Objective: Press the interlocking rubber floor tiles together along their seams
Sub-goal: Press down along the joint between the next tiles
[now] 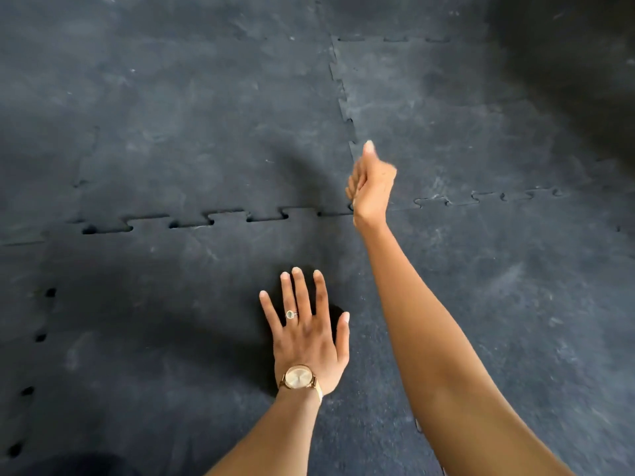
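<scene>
Dark rubber floor tiles with puzzle-shaped edges fill the view. My left hand (307,333) lies flat, fingers spread, on the near tile (171,338). A horizontal seam (192,219) runs across the middle with open gaps between its tabs. A vertical seam (343,97) meets it near the centre. My right hand (371,185) hovers, blurred, just above that junction, fingers curled into a loose fist with the thumb up, holding nothing. The far left tile (206,132) and far right tile (446,125) sit beyond the horizontal seam.
Another seam with dark holes (37,338) runs down the left edge of the near tile. To the right, the horizontal seam (498,197) looks tighter. A dark shadowed area (584,63) covers the top right corner. A watch and a ring are on my left hand.
</scene>
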The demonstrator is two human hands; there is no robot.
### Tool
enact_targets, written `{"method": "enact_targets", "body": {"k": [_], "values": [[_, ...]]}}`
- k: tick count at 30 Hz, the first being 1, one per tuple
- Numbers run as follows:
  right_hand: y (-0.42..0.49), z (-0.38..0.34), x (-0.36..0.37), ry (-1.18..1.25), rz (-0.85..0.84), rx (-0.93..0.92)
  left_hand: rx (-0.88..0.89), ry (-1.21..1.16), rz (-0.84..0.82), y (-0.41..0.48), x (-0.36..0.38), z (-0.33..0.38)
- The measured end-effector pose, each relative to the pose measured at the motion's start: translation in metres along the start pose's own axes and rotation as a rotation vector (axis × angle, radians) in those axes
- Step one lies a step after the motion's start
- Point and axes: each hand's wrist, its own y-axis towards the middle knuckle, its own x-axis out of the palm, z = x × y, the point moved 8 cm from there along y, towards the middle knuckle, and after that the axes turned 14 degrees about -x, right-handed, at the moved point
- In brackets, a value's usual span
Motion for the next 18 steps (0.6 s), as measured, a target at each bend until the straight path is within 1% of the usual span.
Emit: {"method": "enact_targets", "body": {"k": [1, 3, 8, 10, 13, 14, 15, 17, 18], "values": [[-0.004, 0.017, 0.0, -0.079, -0.045, 0.041, -0.001, -0.001, -0.004, 0.0, 0.0, 0.001], [-0.01, 0.036, 0.005, -0.117, -0.145, 0.049, -0.003, -0.007, -0.009, 0.0, 0.0, 0.001], [-0.007, 0.022, 0.013, -0.219, -0.175, 0.074, 0.001, -0.006, -0.033, -0.001, -0.003, 0.0], [-0.006, 0.007, 0.036, -0.122, -0.213, 0.098, 0.002, -0.018, -0.037, 0.0, -0.003, 0.001], [0.001, -0.018, 0.092, 0.118, -0.302, 0.053, 0.002, -0.018, -0.05, -0.001, -0.006, 0.001], [-0.003, -0.016, 0.108, 0.133, -0.337, 0.053, 0.002, -0.018, -0.068, -0.001, -0.005, 0.0], [-0.011, -0.005, 0.118, 0.097, -0.359, 0.089, 0.003, -0.013, -0.084, 0.0, -0.005, 0.0], [-0.031, 0.036, 0.119, -0.047, -0.381, 0.175, 0.017, 0.02, -0.118, 0.0, -0.003, -0.001], [-0.039, 0.052, 0.116, -0.11, -0.391, 0.187, 0.024, 0.037, -0.134, -0.001, -0.002, -0.001]]}}
